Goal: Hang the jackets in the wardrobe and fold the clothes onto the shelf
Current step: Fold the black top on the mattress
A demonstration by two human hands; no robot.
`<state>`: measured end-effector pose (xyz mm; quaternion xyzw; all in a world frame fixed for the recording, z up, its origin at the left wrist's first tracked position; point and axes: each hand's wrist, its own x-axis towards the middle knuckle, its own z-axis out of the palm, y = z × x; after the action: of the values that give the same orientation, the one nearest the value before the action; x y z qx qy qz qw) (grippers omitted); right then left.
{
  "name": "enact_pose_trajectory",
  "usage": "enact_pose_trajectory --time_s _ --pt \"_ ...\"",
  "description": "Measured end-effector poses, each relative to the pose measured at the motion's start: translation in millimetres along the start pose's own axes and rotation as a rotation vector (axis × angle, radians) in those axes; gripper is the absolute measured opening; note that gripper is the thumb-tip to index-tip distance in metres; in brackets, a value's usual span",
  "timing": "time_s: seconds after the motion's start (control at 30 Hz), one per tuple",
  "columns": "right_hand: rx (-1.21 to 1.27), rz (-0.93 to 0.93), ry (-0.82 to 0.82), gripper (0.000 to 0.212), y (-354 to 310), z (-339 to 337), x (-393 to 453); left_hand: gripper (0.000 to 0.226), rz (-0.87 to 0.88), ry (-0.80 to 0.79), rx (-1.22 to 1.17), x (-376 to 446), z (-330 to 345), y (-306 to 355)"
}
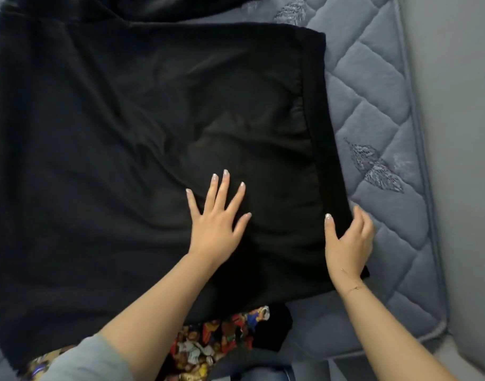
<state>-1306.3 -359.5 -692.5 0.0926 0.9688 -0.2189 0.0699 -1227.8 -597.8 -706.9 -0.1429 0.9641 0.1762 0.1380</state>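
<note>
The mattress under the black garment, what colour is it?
Blue-grey mattress, diamond-quilted, in the head view.

You have one large black garment (142, 127) spread across most of the frame and one multicoloured printed cloth (208, 345) peeking out under it at the bottom centre. One quilted blue-grey mattress (378, 111) lies beneath, with two embroidered leaf motifs on it. Two hands show: your left hand (218, 224) and your right hand (348, 243).

A grey-blue quilted mattress (378, 111) with embroidered leaf motifs (373, 169) and a piped edge lies beside a pale grey wall (461, 133).
</note>
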Motion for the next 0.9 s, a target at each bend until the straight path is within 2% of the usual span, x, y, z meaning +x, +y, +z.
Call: enact_pose_trajectory --time_s 0.07,0.17,0.23,0.3,0.47,0.53,0.57,0.63,0.7,0.77,0.8,0.9 --pt "0.074 0.002 0.026 0.051 11 -9 -10 0.063 0.012 -0.043 0.025 -6 11 25" --pt "0.263 0.119 -0.138 0.035 19 -18 3 0.066 0.048 -0.089 0.094 -7 22 53" --pt "0.262 0.137 -0.273 0.027 27 -22 18 0.066 0.086 -0.112 0.136 -8 30 67" --pt "0.201 0.089 -0.306 0.022 39 -27 27 0.066 0.142 -0.134 0.148 -13 38 77" --pt "0.144 0.097 -0.219 0.040 44 -31 10 0.066 0.196 -0.202 0.111 -33 34 76" --pt "0.134 0.139 -0.152 0.050 41 -34 -7 0.063 0.176 -0.226 -0.025 -50 24 69" --pt "0.151 0.188 -0.113 0.060 39 -36 -20 0.060 0.132 -0.221 -0.172 -63 19 66" --pt "0.312 0.377 -0.008 0.079 33 -41 -51 0.050 -0.089 -0.172 -0.539 -94 7 58" --pt "0.555 0.625 0.089 0.088 25 -44 -83 0.041 -0.333 -0.085 -0.717 -127 1 44" --pt "0.730 0.840 0.057 0.086 17 -42 -110 0.042 -0.435 -0.057 -0.620 -158 2 30" --pt "0.809 0.923 -0.004 0.082 15 -39 -119 0.046 -0.420 -0.080 -0.530 -172 5 23" --pt "1.072 1.083 -0.202 0.055 9 -32 -126 0.057 -0.242 -0.142 -0.268 -197 14 13"
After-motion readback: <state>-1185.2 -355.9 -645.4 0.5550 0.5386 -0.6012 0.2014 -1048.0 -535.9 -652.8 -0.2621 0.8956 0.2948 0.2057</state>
